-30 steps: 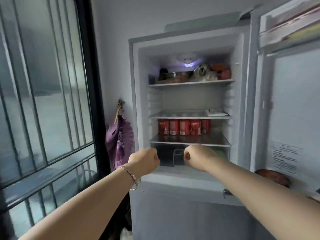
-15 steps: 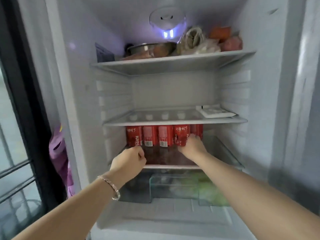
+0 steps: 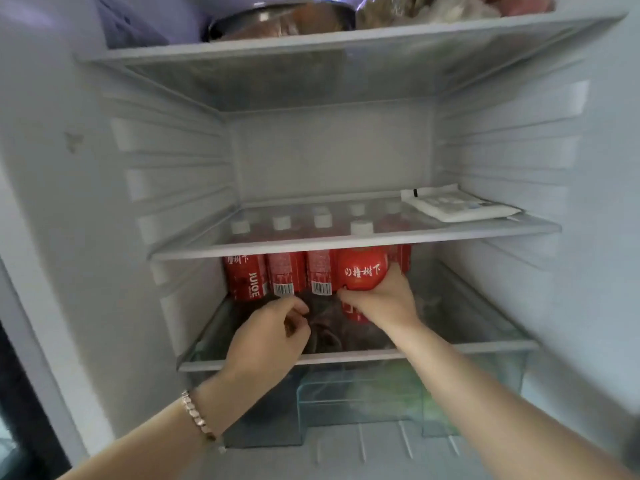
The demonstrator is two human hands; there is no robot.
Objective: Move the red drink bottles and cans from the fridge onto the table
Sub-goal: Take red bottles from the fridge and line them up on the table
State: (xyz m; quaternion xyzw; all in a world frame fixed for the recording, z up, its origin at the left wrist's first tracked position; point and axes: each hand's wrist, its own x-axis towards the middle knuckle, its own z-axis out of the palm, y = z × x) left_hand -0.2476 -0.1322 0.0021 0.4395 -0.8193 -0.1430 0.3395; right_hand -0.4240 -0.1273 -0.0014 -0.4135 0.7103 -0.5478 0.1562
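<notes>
Overhead, glass shelf [image 3: 277,247], right hand [image 3: 384,301] gripping bottle [image 3: 362,271]

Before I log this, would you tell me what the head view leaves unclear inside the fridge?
- Count of red bottles: rear rows hidden behind the front row and the middle shelf.
- Left hand: blur hides whether its fingers touch a bottle.
- Bowl: cut off by the top edge.
- Crisper drawer contents: blurred behind tinted plastic.
- Table: out of view.
</notes>
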